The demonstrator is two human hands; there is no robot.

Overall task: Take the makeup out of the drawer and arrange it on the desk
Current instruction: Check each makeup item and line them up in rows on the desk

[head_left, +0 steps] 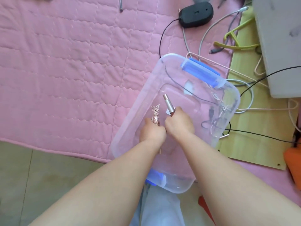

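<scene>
A clear plastic storage box (135, 115) with blue handles lies on a pink quilted mat. Both my hands are inside it. My left hand (152, 132) grips a rose-gold makeup tube with a butterfly top (155, 114), held upright. Close beside it, my right hand (180, 122) grips a slim silver makeup stick (167, 102) that points up and to the left. The two hands nearly touch. The lower ends of both items are hidden in my fists.
The pink quilted mat (65, 62) spreads out to the left. A black device (196, 13) with cords lies at the top. Cables and yellow-green hangers (236, 41) crowd the right side by a grey box (280, 46). An orange object (293, 162) sits at the right edge.
</scene>
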